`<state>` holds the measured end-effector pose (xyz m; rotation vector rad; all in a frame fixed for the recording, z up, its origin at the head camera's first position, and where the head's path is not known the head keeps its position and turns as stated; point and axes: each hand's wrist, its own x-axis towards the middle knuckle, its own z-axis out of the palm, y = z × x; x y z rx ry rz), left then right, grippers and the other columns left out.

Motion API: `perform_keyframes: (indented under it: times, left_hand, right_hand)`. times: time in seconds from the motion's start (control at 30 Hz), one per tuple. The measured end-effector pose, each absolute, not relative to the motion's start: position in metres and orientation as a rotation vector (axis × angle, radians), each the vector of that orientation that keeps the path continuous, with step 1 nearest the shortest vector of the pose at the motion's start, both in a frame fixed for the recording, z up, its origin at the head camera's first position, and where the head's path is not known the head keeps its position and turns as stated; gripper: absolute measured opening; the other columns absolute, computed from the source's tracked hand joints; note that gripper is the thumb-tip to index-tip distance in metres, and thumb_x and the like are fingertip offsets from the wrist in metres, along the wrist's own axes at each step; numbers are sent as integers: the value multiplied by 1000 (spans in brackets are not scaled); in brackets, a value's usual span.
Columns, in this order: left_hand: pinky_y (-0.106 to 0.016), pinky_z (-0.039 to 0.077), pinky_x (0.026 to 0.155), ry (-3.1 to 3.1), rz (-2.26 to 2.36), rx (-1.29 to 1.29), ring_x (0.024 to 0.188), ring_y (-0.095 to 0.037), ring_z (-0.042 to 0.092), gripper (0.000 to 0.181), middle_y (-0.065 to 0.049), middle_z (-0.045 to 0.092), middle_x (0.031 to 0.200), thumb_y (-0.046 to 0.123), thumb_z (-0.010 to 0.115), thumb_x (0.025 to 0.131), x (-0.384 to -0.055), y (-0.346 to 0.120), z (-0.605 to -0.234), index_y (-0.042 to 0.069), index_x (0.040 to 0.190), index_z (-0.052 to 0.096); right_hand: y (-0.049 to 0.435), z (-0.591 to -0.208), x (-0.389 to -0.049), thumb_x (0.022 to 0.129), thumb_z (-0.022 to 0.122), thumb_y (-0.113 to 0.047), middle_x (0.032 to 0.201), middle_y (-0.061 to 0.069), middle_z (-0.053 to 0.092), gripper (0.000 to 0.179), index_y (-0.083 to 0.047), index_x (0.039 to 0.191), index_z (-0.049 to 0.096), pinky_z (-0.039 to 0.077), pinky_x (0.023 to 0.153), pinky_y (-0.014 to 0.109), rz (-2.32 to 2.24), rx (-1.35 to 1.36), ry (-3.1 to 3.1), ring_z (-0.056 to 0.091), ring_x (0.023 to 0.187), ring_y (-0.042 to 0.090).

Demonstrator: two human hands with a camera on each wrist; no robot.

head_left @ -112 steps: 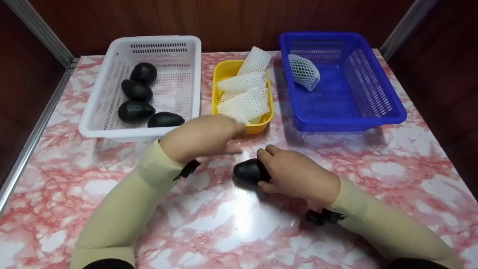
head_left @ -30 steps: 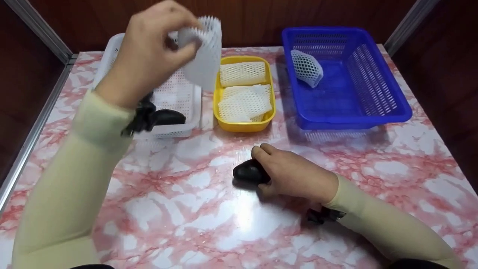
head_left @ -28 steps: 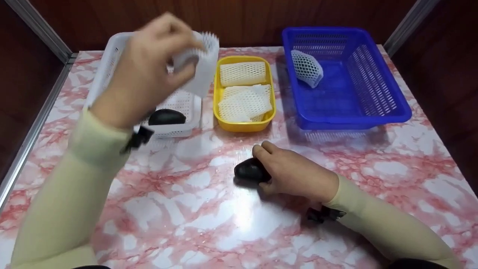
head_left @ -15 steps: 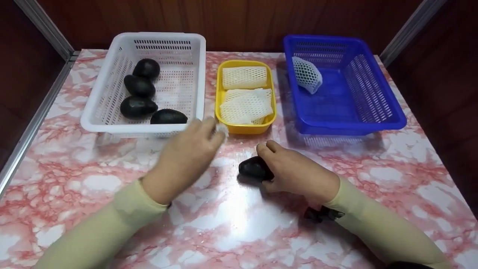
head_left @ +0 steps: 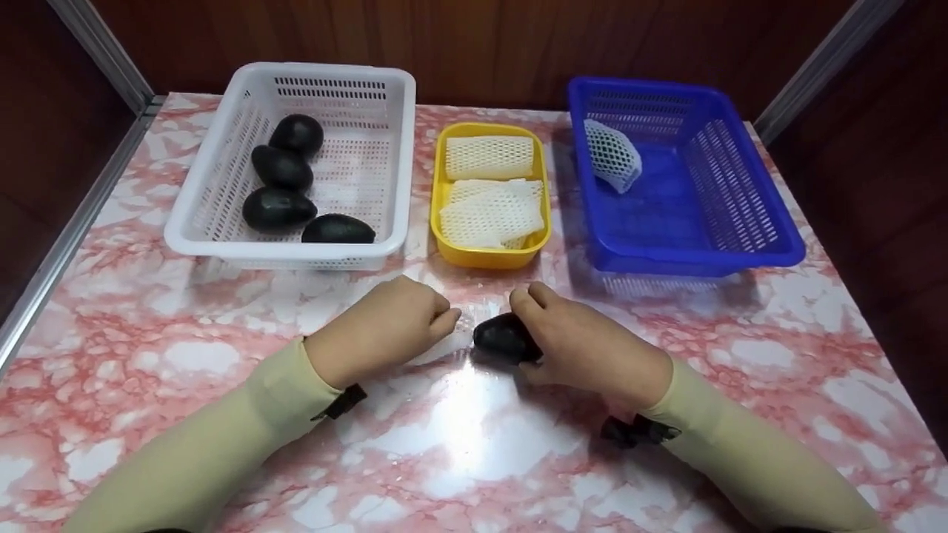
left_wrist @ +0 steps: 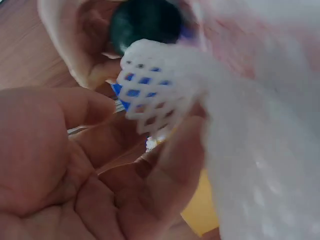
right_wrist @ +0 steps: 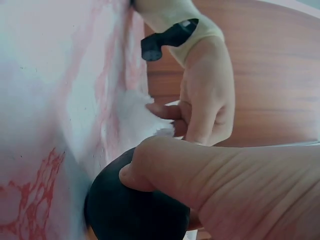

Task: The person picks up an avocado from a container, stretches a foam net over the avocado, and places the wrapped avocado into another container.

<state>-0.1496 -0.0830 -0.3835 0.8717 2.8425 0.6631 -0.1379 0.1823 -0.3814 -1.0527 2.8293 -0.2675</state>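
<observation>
Low over the table, my left hand [head_left: 381, 326] pinches a white foam net sleeve [left_wrist: 150, 87], largely hidden behind the fingers in the head view. The left wrist view shows its diamond mesh between thumb and fingertips, close to the dark end of an avocado. My right hand [head_left: 589, 344] grips that dark avocado [head_left: 501, 337] from the right, thumb on the near side and fingers on the far side. Its narrower end points left towards the sleeve. In the right wrist view the sleeve [right_wrist: 140, 120] appears just beyond the avocado [right_wrist: 130, 210].
A white basket [head_left: 292, 250] at back left holds several avocados [head_left: 278, 209]. The yellow tub [head_left: 485, 257] in the middle contains more foam sleeves [head_left: 490, 157]. At back right, a blue basket [head_left: 689, 255] has one avocado in a foam net [head_left: 612, 155]. Wooden panels close off the back.
My left hand took a foam sleeve from the yellow tub, raised it over the white basket, then lowered it beside the avocado. My right hand keeps its grip, nearly still.
</observation>
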Motion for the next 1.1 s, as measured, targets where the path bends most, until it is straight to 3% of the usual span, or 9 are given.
perform_keyframes:
  times: [0.07,0.2,0.4,0.57,0.7,0.87,1.1]
  left_hand:
    - [-35,43,61,2859,677,882,60,-16,47,37,5,47,59,17,64,99,-150,-85,-379,13,62,60]
    - [-42,53,64,3060,679,903,67,-23,62,13,-4,66,72,11,71,92,-147,-86,-375,7,80,71]
    - [-52,58,55,3212,516,873,61,-39,67,11,-19,64,91,0,65,99,-135,-80,-380,-3,105,73]
    - [-51,58,58,2965,366,898,66,-40,67,16,-20,63,91,-9,63,97,-136,-78,-393,2,100,74]
    - [-51,55,61,2905,409,872,67,-35,63,16,-15,63,81,6,64,97,-146,-79,-401,4,85,74]
    - [-53,53,65,2948,535,778,66,-35,62,40,-11,62,67,25,66,99,-154,-79,-404,7,64,64]
    - [-49,54,70,2911,570,781,79,-36,65,8,-15,64,87,6,71,94,-151,-76,-403,1,95,65]
  right_hand:
    - [182,-381,-138,80,98,-31,117,12,60,74,-8,131,49,65,79,43,-258,-1043,2827,69,88,24]
    - [183,-381,-136,80,97,-31,116,11,60,72,-8,130,50,64,79,44,-267,-1019,2825,67,86,24]
    - [183,-382,-137,80,96,-30,113,11,59,70,-8,127,49,62,78,43,-277,-1030,2833,65,82,24]
    - [182,-382,-136,80,96,-28,113,12,59,70,-6,126,49,62,77,43,-271,-1051,2841,65,82,24]
    - [182,-382,-136,80,96,-28,113,12,59,70,-6,127,49,62,78,43,-266,-1042,2844,65,83,24]
    - [181,-381,-137,80,96,-29,114,12,60,71,-6,127,49,63,78,44,-255,-1033,2843,66,83,24]
    - [182,-382,-137,79,96,-29,113,12,60,70,-5,126,49,62,76,43,-261,-1053,2851,65,82,23]
